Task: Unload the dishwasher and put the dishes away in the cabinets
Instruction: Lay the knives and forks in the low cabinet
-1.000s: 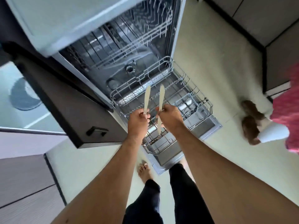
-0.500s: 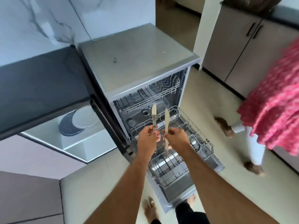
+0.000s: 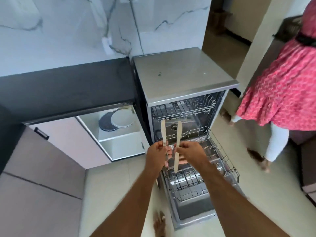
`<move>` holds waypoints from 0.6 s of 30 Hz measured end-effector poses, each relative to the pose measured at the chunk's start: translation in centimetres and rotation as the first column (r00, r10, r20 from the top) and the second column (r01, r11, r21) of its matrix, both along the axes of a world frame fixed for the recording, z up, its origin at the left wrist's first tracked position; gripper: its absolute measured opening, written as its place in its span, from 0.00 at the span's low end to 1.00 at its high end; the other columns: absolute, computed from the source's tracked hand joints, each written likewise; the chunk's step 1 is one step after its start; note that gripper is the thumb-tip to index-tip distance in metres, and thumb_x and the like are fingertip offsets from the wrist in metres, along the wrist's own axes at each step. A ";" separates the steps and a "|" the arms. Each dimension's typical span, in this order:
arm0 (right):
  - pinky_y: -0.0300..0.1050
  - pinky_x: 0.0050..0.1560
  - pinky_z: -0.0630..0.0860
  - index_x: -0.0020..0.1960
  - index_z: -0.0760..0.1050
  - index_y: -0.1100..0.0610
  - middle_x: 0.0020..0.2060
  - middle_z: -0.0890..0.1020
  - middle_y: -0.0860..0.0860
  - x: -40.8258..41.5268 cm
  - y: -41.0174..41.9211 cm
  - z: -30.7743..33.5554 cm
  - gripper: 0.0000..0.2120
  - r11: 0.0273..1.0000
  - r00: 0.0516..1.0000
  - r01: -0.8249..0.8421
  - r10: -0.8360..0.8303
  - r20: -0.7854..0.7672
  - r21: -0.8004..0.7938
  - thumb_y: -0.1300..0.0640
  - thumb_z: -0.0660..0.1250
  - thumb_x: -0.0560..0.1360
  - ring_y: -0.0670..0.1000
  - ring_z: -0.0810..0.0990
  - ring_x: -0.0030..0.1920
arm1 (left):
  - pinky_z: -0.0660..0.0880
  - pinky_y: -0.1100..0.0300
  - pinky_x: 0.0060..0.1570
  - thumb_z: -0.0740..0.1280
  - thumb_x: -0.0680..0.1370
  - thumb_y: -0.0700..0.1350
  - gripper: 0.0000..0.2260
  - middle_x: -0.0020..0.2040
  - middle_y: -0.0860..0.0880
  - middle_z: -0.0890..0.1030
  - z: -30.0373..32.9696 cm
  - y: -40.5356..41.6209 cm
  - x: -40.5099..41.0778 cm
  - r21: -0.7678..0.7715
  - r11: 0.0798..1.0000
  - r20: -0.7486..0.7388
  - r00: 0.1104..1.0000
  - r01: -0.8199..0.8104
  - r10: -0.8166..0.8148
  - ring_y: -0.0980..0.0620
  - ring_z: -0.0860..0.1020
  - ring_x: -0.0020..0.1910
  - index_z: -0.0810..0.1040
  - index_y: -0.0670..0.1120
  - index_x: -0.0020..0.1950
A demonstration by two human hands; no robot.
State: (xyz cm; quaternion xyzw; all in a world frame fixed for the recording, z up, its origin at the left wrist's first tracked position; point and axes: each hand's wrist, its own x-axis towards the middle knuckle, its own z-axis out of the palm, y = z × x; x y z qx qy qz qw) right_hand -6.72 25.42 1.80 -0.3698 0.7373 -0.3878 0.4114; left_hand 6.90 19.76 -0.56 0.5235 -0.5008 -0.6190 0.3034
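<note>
The left hand [image 3: 158, 152] pinches one slim silver table knife [image 3: 163, 132], and the right hand [image 3: 189, 151] pinches a second matching knife [image 3: 178, 134]. Both stand upright over the pulled-out grey wire dishwasher rack [image 3: 222, 151], long axes running twelve to six. The open white drawer holding round plates [image 3: 119, 142] lies at about ten o'clock, nearer the left hand.

One head-worn wide-angle view looks steeply down and forward from standing height. The open dishwasher [image 3: 186, 93] sits centre, close below; both forearms reach in from the bottom edge; edges bend with distortion.
</note>
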 end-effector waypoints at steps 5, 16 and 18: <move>0.31 0.32 0.78 0.44 0.82 0.56 0.35 0.84 0.48 3.4 2.5 0.3 0.04 0.996 0.995 -0.090 0.090 0.030 0.000 0.57 0.70 0.77 0.38 0.81 0.30 | 0.82 0.52 0.48 0.64 0.80 0.36 0.06 0.45 0.44 0.85 0.7 3.7 3.8 0.015 0.997 -0.042 0.996 -0.079 0.079 0.47 0.85 0.44 0.80 0.43 0.52; 0.48 0.38 0.84 0.50 0.82 0.64 0.39 0.86 0.59 13.1 1.6 -0.5 0.06 0.985 0.946 -0.175 0.167 0.278 0.004 0.62 0.70 0.77 0.57 0.87 0.39 | 0.81 0.46 0.50 0.64 0.79 0.35 0.06 0.41 0.45 0.84 0.9 6.3 14.2 0.041 0.963 -0.087 0.960 -0.265 0.268 0.44 0.85 0.44 0.80 0.43 0.50; 0.45 0.35 0.83 0.51 0.82 0.64 0.40 0.86 0.61 14.4 0.9 -0.5 0.06 0.983 0.939 -0.184 0.172 0.298 0.012 0.63 0.69 0.77 0.58 0.86 0.39 | 0.81 0.45 0.50 0.64 0.80 0.35 0.05 0.43 0.44 0.84 0.7 5.7 15.6 0.038 0.956 -0.078 0.953 -0.291 0.293 0.44 0.85 0.44 0.79 0.42 0.51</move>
